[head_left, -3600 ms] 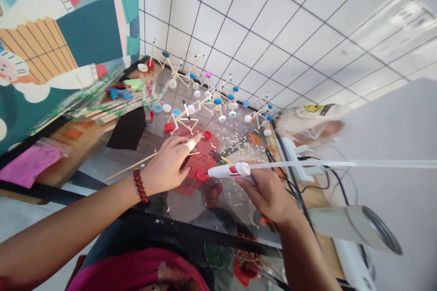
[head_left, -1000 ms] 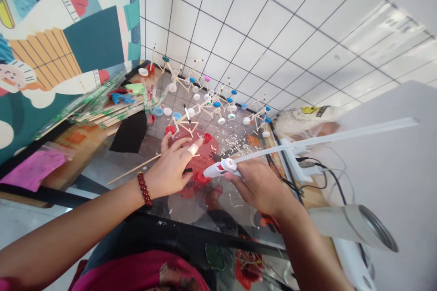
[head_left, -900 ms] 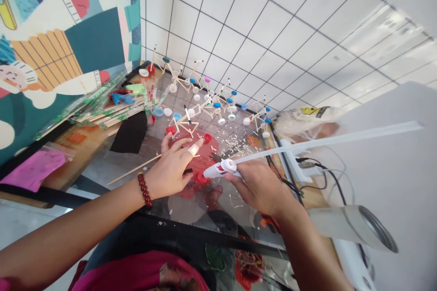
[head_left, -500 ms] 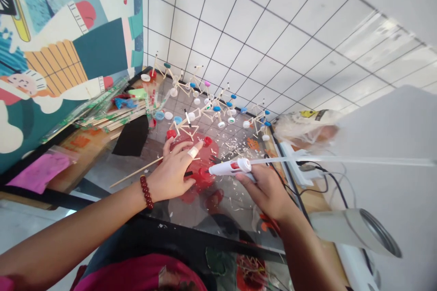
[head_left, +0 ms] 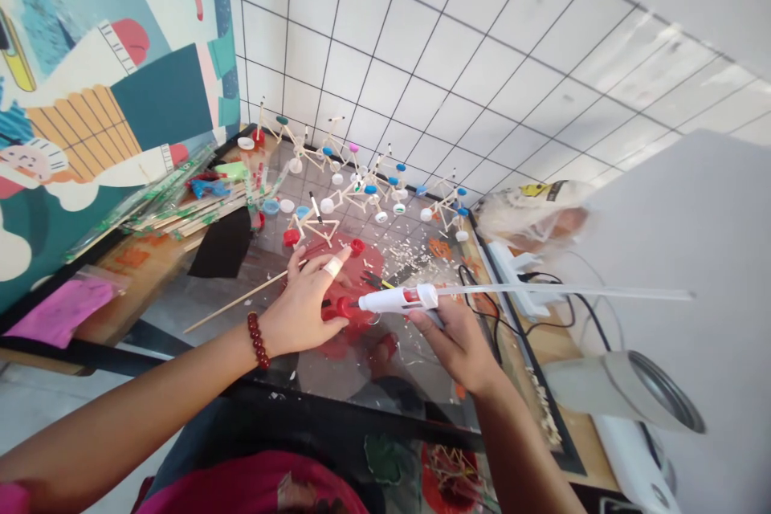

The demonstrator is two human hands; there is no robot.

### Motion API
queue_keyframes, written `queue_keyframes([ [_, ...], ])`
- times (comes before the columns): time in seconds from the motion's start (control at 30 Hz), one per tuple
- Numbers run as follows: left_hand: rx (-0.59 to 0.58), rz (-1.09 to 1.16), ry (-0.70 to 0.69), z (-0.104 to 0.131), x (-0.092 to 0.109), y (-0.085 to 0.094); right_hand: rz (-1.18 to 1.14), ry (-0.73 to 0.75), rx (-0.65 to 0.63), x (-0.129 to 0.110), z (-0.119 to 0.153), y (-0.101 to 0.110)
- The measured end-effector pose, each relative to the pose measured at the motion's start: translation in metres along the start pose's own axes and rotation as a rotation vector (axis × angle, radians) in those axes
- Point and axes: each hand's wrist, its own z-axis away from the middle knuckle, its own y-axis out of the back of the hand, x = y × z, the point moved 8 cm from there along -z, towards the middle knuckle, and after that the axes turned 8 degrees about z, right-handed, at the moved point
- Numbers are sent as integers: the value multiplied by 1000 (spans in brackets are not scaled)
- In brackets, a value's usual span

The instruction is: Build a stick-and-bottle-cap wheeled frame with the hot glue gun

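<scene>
My right hand (head_left: 461, 341) is wrapped round the handle of a white glue gun (head_left: 391, 299). A long clear glue stick (head_left: 560, 290) sticks out of its back end. The gun's nozzle points left at a red bottle cap (head_left: 346, 306) on the glass tabletop, and seems to touch it. My left hand (head_left: 304, 301) lies on the table just left of that cap, fingers spread, with a white bandage on one finger. Whether its fingertips touch the cap or the small dark piece beside it, I cannot tell. A wooden stick (head_left: 234, 303) reaches under the left hand.
Several small stick models (head_left: 361, 185) with bottle-cap wheels stand along the tiled wall. Red caps (head_left: 357, 246), white scraps (head_left: 409, 257) and pliers (head_left: 378, 279) lie nearby. Packed sticks (head_left: 198, 213) and a pink bag (head_left: 63, 309) are left; a power strip (head_left: 521, 281) is right.
The view has shifted slightly. The glue gun has come a little left, its nozzle closer over the red cap. My left hand keeps almost the same place.
</scene>
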Motion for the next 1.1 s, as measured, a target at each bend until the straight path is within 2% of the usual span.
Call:
queue_keyframes([
  [0.2,-35,17,17,1,-3,-5,-51,43,-7,-4,2,-5],
  [0.37,42,-17,-74,2,6,1,-97,64,39,-2,7,1],
  [0.57,128,-68,-107,3,7,13,-141,-100,204,41,18,34],
  [0.7,111,-97,-112,3,7,12,-139,-176,301,65,7,44],
  [0.8,97,-162,-123,3,7,9,-120,-214,326,80,-10,35],
  [0.97,105,-189,-125,4,4,7,-117,-313,273,112,-38,4],
  [1.1,82,-188,-110,5,2,5,-56,-356,257,124,-51,-9],
])
